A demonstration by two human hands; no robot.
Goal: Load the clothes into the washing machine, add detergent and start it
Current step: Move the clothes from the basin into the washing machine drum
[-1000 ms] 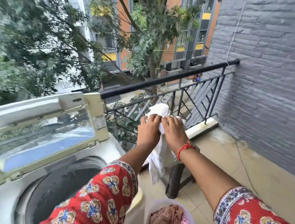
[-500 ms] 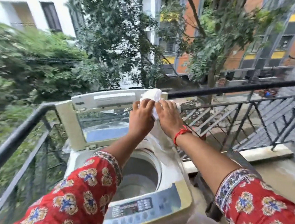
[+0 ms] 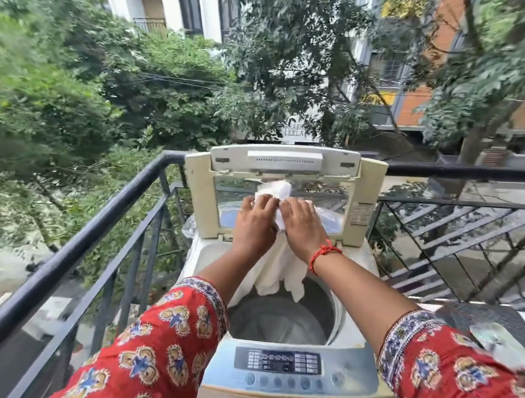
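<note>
A top-loading washing machine (image 3: 345, 358) stands in front of me with its lid (image 3: 289, 163) raised upright. Its grey drum (image 3: 279, 317) looks bare inside. My left hand (image 3: 254, 226) and my right hand (image 3: 300, 229) both grip a white garment (image 3: 275, 269) at its top, side by side. The cloth hangs down from my hands, with its lower end reaching just inside the drum's rim. The control panel (image 3: 278, 360) with a row of buttons faces me at the machine's front edge.
A black metal balcony railing (image 3: 101, 213) runs along the left and behind the machine to the right. A dark surface holding a pale object (image 3: 496, 343) sits to the right of the machine. Trees and buildings lie beyond.
My view has swung left from the balcony wall to face the machine. Both hands have carried the white garment from beside the railing to above the open drum. The laundry basket has left the view.
</note>
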